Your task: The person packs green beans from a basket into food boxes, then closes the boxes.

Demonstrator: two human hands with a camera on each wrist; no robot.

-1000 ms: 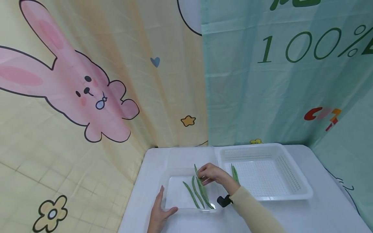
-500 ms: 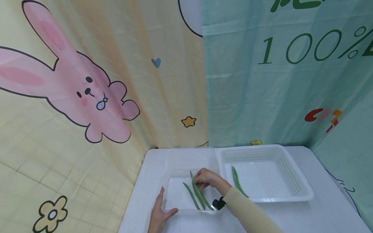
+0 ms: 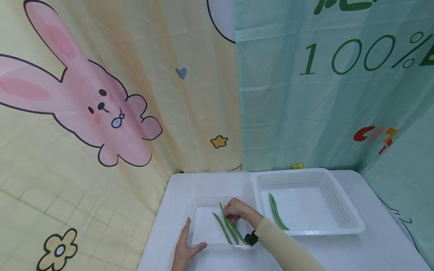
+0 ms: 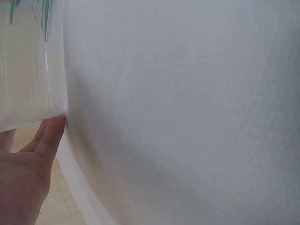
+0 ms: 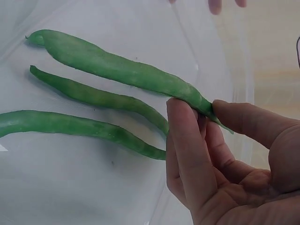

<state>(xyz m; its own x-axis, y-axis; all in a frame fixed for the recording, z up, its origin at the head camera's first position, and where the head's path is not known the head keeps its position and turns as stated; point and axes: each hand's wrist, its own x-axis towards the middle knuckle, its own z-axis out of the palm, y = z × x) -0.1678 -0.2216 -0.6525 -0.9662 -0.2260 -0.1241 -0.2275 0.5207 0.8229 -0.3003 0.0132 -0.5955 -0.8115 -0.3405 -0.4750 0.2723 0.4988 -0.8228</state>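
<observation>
In the head view my right hand (image 3: 238, 209) reaches into a clear plastic box (image 3: 205, 227). Thumb and fingertips pinch the thin end of a green bean (image 5: 117, 70), as the right wrist view shows. Below it, a second bean (image 5: 84, 93) and a third bean (image 5: 61, 123) lie on the box floor, their ends partly behind my fingers. My left hand (image 3: 184, 246) stays at the box's front left corner, thumb spread along the front edge. Its fingers (image 4: 52, 136) look extended against the box's lower edge in the left wrist view.
A white perforated basket (image 3: 350, 222) stands to the right of the box, with two green beans (image 3: 277, 213) along its left side. Both rest on a white-covered table (image 3: 376, 241). Printed curtains (image 3: 285, 113) close off the back and sides.
My right hand has come down and slightly left, bringing the pinched bean closer to the others in the box. The basket's beans are less hidden by the arm. The left hand has stayed put.
</observation>
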